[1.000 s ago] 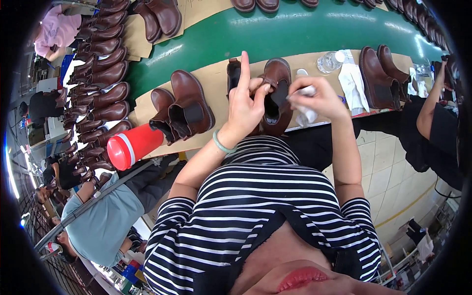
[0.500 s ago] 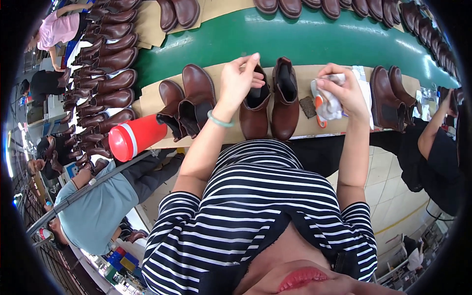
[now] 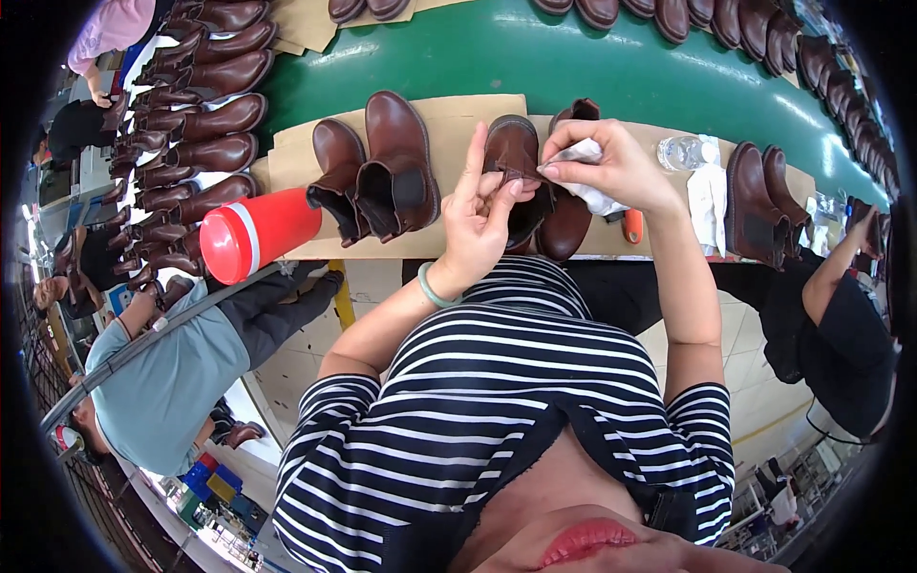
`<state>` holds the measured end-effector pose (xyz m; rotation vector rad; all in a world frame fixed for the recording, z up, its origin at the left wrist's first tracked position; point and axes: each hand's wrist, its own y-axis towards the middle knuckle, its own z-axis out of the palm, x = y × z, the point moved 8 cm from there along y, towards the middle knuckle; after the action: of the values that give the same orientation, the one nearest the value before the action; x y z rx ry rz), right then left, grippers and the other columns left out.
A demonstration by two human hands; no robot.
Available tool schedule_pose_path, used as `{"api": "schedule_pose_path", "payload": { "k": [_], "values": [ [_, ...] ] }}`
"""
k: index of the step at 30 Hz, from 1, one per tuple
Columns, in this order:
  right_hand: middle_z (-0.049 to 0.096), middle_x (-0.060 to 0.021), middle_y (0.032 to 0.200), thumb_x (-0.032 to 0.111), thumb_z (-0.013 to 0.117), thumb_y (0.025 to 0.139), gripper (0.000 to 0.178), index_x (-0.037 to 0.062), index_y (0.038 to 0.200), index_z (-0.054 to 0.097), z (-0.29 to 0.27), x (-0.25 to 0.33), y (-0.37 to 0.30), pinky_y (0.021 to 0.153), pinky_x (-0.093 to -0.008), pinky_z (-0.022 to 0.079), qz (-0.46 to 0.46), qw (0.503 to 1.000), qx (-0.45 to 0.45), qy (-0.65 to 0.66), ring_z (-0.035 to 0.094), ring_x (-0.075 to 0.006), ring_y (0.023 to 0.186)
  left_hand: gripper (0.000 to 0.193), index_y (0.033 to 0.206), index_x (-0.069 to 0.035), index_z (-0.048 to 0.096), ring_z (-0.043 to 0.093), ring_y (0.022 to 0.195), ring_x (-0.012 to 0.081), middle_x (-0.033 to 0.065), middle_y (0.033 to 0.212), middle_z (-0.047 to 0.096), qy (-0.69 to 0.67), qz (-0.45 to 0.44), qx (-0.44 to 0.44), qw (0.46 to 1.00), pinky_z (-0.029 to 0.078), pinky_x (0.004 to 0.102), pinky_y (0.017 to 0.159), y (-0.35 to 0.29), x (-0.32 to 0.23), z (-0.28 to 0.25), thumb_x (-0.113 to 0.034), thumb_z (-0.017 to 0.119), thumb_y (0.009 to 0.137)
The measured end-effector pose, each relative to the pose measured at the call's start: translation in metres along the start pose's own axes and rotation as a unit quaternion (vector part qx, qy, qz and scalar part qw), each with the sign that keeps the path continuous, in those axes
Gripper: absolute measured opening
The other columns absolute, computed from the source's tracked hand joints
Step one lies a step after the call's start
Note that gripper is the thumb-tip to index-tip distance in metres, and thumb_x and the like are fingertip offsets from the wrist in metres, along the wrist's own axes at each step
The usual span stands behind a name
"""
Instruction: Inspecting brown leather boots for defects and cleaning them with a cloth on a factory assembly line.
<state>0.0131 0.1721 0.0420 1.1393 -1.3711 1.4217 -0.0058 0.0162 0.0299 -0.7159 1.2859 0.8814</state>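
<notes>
My left hand (image 3: 478, 224) is at a brown leather ankle boot (image 3: 512, 143) whose toe points away from me. Its thumb and some fingers close at the boot's upper, while the index finger sticks out straight; the exact grip is partly hidden. Pinched in my right hand (image 3: 611, 170) is a crumpled white cloth (image 3: 594, 199), close beside that boot. A second brown boot (image 3: 564, 227) stands just right of it, toe toward me, partly covered by my right hand and the cloth. An orange-handled tool (image 3: 632, 227) lies by my right wrist, mostly hidden.
A pair of boots (image 3: 396, 134) and a red canister (image 3: 229, 244) are at left. To the right are a clear bottle (image 3: 680, 153), white cloth (image 3: 708, 205) and more boots (image 3: 748, 191). Boot rows (image 3: 224, 119) line the green table (image 3: 430, 62). Co-workers are at both sides.
The left boot of the middle pair has turned so its toe points away. My left hand has come down to it, and my right hand has brought the cloth leftward beside it.
</notes>
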Motion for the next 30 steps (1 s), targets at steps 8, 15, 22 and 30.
{"api": "schedule_pose_path", "payload": {
  "k": [8, 15, 22, 30],
  "values": [
    [0.058, -0.0031, 0.079, 0.003, 0.066, 0.081, 0.008, -0.0031, 0.083, 0.061, 0.048, 0.012, 0.017, 0.074, -0.0251, 0.046, -0.049, 0.992, 0.105, -0.054, 0.055, -0.0093, 0.080, 0.070, 0.150, -0.001, 0.006, 0.067, 0.090, 0.0209, 0.0162, 0.096, 0.067, 0.065, 0.047, 0.081, 0.994, 0.055, 0.0318, 0.085, -0.015, -0.006, -0.007, 0.009, 0.047, 0.093],
    [0.059, -0.0107, 0.086, 0.005, 0.070, 0.076, 0.016, -0.0020, 0.087, 0.060, 0.044, 0.018, 0.001, 0.074, -0.0328, 0.047, -0.142, 0.974, 0.067, -0.162, 0.059, -0.0228, 0.079, 0.072, 0.150, -0.001, 0.017, 0.067, 0.076, 0.0125, 0.0062, 0.074, 0.063, 0.065, 0.073, 0.032, 0.995, 0.050, 0.0216, 0.072, -0.019, -0.009, -0.013, 0.009, 0.053, 0.089],
    [0.055, -0.0056, 0.081, 0.002, 0.067, 0.078, 0.010, -0.0009, 0.083, 0.059, 0.050, 0.026, 0.006, 0.072, -0.0287, 0.043, -0.123, 0.985, 0.024, -0.122, 0.053, -0.0166, 0.077, 0.073, 0.150, -0.002, 0.017, 0.065, 0.073, 0.0115, 0.0061, 0.072, 0.062, 0.078, 0.100, 0.031, 0.991, 0.049, 0.0205, 0.070, -0.020, -0.009, -0.013, 0.009, 0.054, 0.088],
    [0.055, -0.0051, 0.081, 0.002, 0.068, 0.078, 0.010, -0.0008, 0.081, 0.059, 0.052, 0.029, 0.002, 0.071, -0.0292, 0.043, -0.139, 0.982, -0.006, -0.131, 0.053, -0.0162, 0.078, 0.073, 0.149, -0.002, 0.019, 0.058, 0.066, 0.0080, 0.0050, 0.070, 0.060, 0.101, 0.128, 0.045, 0.986, 0.046, 0.0189, 0.066, -0.020, -0.014, -0.012, 0.010, 0.054, 0.087]
  ]
}}
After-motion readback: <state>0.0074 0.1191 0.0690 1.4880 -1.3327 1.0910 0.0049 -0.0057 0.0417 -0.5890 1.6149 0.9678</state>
